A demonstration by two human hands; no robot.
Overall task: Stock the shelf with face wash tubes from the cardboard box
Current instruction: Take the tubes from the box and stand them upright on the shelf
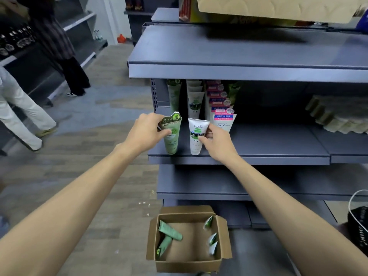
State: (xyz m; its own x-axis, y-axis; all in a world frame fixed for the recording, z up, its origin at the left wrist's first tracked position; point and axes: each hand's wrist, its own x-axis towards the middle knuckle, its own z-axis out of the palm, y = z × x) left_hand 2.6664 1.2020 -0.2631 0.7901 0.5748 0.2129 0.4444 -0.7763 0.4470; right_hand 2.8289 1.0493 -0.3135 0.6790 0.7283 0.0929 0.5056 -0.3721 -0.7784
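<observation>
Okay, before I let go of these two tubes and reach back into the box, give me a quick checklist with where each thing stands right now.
1. Green tube stands upright at the shelf front edge: ok.
2. White tube upright beside it, apart: ok.
3. Left hand grips the green tube, right hand pinches the white one: ok.
4. Both tubes stable once released: cannot tell.
5. Cardboard box open on the floor below, tubes left inside: ok.
6. Labels face forward: ok.
</observation>
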